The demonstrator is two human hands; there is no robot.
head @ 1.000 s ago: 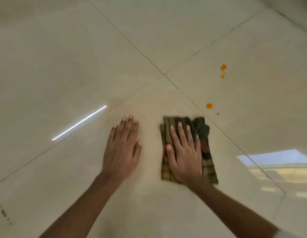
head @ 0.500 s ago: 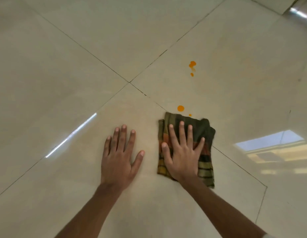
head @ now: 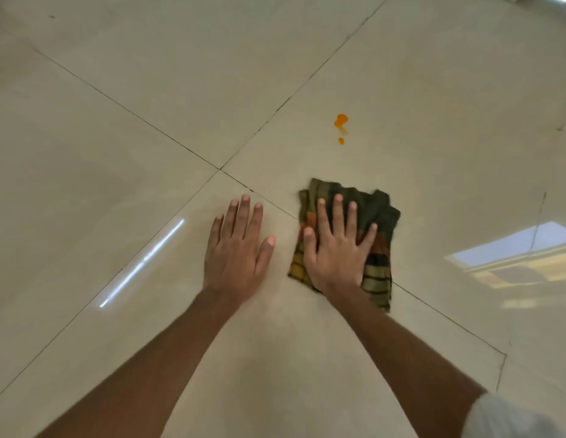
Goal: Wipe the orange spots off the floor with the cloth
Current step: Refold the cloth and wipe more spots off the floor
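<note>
A folded green, orange and yellow striped cloth lies flat on the beige tiled floor. My right hand presses down on it, palm flat and fingers spread. Just to its left, my left hand rests flat on the bare tile with its fingers apart, holding nothing. An orange spot with a faint smear sits beyond the cloth's far edge, and a smaller orange drop lies just below it. Both are apart from the cloth.
Dark grout lines cross at a tile corner left of the cloth. A bright window reflection shines on the floor at right and a light streak at left. My white sleeve shows at bottom right.
My right hand has slid the cloth forward, away from me. The nearer orange spot and its small drop, visible beyond the cloth earlier, no longer show. My left hand stays flat on the floor.
</note>
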